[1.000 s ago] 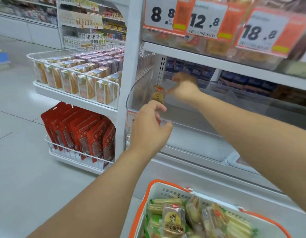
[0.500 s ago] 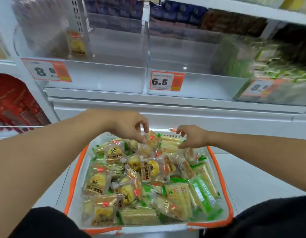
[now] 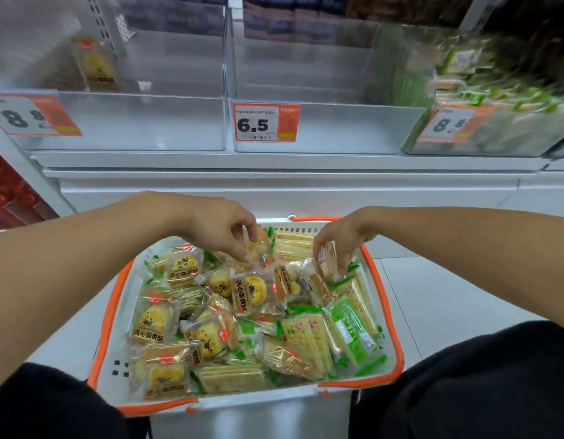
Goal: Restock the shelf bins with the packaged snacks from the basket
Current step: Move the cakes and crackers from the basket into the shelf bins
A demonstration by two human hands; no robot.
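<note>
Nearest the basket's front edge, egg-yolk pastry packs [image 3: 162, 372] and green-wrapped cracker packs [image 3: 350, 334] lie heaped loose in the white basket [image 3: 111, 315], orange-rimmed and parked between the person's knees, likely so both hands reach it. At the far edge, left hand [image 3: 222, 228] curls down, fingertips pinching a pastry pack [image 3: 258, 245]. Right hand [image 3: 341, 239] pinches a clear-wrapped snack [image 3: 326, 264] near the far right corner. Two picks at once, probably to halve trips. Beyond, on the shelf, left bin [image 3: 141, 125] holds one pastry pack [image 3: 95, 63] propped at its back; middle bin [image 3: 337, 128] looks bare; right bin [image 3: 502, 131] is full of green packs, blurred.
</note>
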